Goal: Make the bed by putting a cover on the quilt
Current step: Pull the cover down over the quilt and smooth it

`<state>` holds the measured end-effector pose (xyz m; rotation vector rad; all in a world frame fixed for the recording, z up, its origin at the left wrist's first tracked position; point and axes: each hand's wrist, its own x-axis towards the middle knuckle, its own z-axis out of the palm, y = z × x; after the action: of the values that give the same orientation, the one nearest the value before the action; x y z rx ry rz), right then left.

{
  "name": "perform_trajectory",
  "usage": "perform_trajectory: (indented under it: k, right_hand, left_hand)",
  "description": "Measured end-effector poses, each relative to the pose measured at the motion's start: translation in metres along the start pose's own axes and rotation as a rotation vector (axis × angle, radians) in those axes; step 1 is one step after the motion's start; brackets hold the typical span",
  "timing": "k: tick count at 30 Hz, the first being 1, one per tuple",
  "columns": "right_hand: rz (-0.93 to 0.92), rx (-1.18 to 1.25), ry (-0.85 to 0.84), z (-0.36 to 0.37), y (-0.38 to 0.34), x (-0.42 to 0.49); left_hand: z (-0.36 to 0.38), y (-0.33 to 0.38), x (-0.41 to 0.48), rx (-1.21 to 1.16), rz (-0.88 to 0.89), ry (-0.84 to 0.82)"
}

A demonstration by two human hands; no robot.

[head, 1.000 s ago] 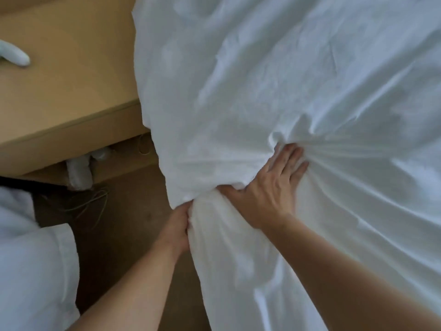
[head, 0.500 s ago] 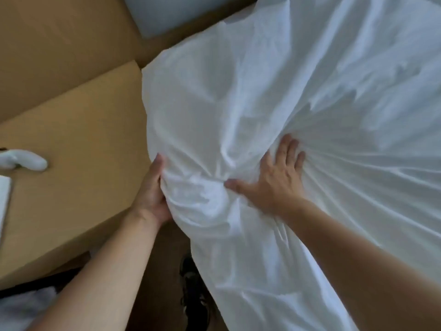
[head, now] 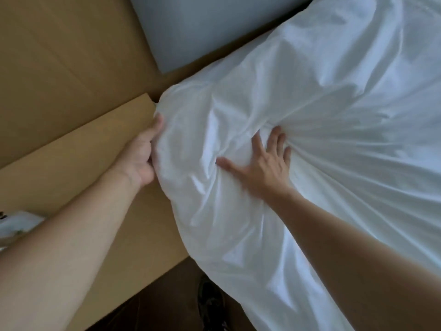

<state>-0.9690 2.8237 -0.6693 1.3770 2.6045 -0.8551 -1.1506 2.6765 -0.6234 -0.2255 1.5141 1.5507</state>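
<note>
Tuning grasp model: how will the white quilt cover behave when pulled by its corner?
Likely floppy: the quilt cover creases around the pressing right hand. Probably soft and light: its corner bulges against the left hand.

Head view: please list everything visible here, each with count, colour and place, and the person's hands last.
quilt cover: one, white, crumpled, fills the centre and right
bedside table: one, tan wood, left, beside the cover
wood panel: one, tan, upper left, behind the table
pale surface: one, grey-blue, top centre; cannot tell what it is
floor: dark brown, bottom
shoe: one, dark, on the floor at bottom centre
white object: one, left edge, partly cut off
left hand: grips the cover's bunched corner by the table
right hand: fingers spread, pressing flat on the cover
</note>
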Motion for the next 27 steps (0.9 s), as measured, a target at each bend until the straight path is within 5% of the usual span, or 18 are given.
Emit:
perform_trajectory:
  k: [2,5,8,14,18,23,25,27]
  right_hand:
    - [0.016,-0.023,0.023,0.005,-0.011,0.009]
    - [-0.055,-0.044,0.032,0.004,-0.026,0.018]
    - [-0.074,0.015,0.128,-0.003,-0.047,0.037]
    - [0.038,-0.214,-0.055,0.011,-0.046,0.073]
    - [0.045,-0.222,-0.079,0.005,-0.054,0.089]
    - [0.045,-0.303,-0.108,0.006,-0.051,0.094]
    - [0.05,-0.31,-0.13,0.011,-0.048,0.097]
    - [-0.012,-0.314,-0.148,0.006,-0.042,0.104]
  left_hand:
    - [0.0,0.023,0.02,0.091,0.046,0.049]
    - [-0.017,0.034,0.025,0.064,0.158,0.342]
    - [-0.056,0.014,0.011,-0.033,0.086,0.523]
    - [-0.05,0.051,0.03,0.152,-0.012,0.214]
    - [-0.071,0.063,0.065,0.449,0.309,0.655]
    - [-0.029,0.07,0.081,0.973,0.257,0.984]
    - [0.029,0.058,0.064,1.202,0.712,0.843]
    - [0.088,0.023,0.043,1.385,1.161,0.305]
